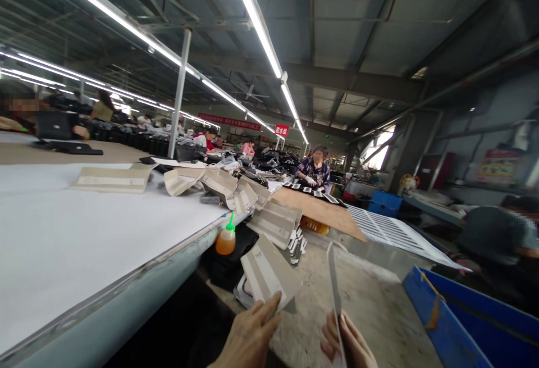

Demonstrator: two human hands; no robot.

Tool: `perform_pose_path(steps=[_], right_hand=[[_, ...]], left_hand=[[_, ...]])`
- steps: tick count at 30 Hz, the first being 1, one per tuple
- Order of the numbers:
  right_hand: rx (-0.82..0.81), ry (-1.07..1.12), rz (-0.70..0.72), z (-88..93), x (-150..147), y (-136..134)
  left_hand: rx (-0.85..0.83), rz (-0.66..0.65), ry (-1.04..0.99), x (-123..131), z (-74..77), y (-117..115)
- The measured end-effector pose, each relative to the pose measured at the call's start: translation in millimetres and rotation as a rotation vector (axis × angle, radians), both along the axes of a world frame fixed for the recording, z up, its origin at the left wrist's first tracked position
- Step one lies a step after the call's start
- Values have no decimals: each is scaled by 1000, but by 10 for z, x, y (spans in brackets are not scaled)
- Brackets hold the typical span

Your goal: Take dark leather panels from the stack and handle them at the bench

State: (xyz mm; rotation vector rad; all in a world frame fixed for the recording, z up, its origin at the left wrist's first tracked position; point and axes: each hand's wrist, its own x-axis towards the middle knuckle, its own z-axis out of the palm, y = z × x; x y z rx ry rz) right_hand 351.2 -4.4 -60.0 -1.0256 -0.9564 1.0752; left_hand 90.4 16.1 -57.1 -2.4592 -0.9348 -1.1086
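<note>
Two grey card pieces in play: left hand pinches folded grey card panel by its lower edge, right hand grips thin grey card strip edge-on above concrete bench; pinch near corners w/ fingertips to avoid creasing.

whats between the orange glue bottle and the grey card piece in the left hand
In the head view, black material fills the stretch between the orange bottle and the grey card piece held by the left hand; nothing else shows there.
</note>
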Motion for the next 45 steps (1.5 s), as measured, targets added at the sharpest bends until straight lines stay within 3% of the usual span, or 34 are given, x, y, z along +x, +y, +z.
perform_pose_path(steps=[6, 11, 15, 20, 23, 29, 33, 39, 45], right_hand=[[-52, -104, -73, -85, -81, 64], [-203, -532, 65, -301, 1, 0], [-108, -931, -24, -296, 224, 385], [-129, -1291, 113, -386, 389, 976], [-140, -1433, 160, -499, 426, 1073], [-85, -1559, 124, -540, 490, 1070], [-98, -1564, 15, -524, 518, 1078], [-61, -1427, -240, -336, 717, 914], [-85, -1218, -642, 132, 1266, 300]], left_hand=[[31, -40, -17, -37, 35, 18], [49, -86, -56, -14, 1, 25], [-17, -107, -121, 12, -13, -29], [-137, -186, -269, -80, 5, 11], [-313, -115, -415, -140, 40, 354], [-634, 210, -566, -63, 90, 1451], [-795, 253, -555, 16, 149, 1771], [-868, 161, -581, -172, 329, 1669], [-784, -34, -732, -410, 494, 1099]])
